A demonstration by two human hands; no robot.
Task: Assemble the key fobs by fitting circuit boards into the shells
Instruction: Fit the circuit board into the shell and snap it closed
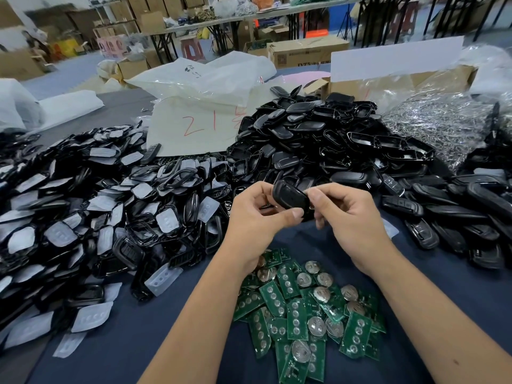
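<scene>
A black key fob shell [289, 198] is held above the table between both hands. My left hand [255, 220] grips its lower left side, thumb pressed along the bottom edge. My right hand [349, 217] pinches its right end with curled fingers. Whether a board sits inside the shell is hidden. A loose heap of green circuit boards [304, 306] with round coin-cell holders lies on the dark blue cloth just below my wrists.
A big pile of black frames with translucent button pads [91, 217] fills the left. Black shell halves [318, 139] are heaped behind the hands, and closed fobs [454, 214] lie to the right. A bag of metal parts [437, 126] and cartons stand at the back.
</scene>
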